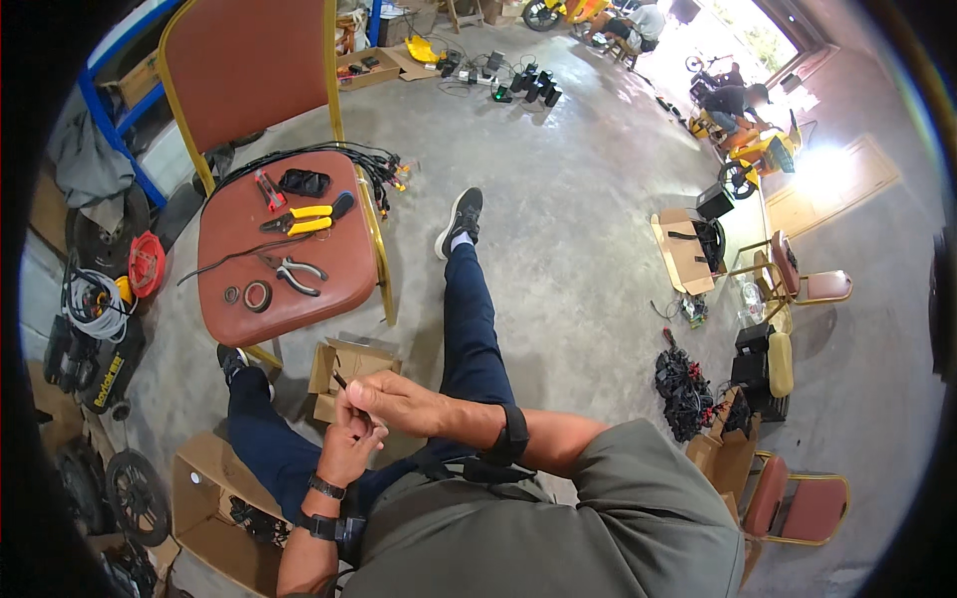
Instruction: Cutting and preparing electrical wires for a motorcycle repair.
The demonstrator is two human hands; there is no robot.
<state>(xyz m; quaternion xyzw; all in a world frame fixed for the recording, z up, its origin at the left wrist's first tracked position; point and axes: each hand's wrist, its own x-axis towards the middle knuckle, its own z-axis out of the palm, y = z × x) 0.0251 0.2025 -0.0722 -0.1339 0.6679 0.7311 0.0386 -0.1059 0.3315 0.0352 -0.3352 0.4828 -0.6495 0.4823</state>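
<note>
left hand (pixel 344 453) raised, fingers bent, grip unclear | right hand (pixel 394 401) crossed leftward, pinching thin dark piece (pixel 340 380) above left fingers | red chair (pixel 344 261) holding pliers (pixel 299 277), tape rolls (pixel 257 296) | grey floor (pixel 588 299) | open carton (pixel 680 261) far right

Bold yellow lettering (pixel 103 384) along a black casing (pixel 121 365) at the far left side
</note>
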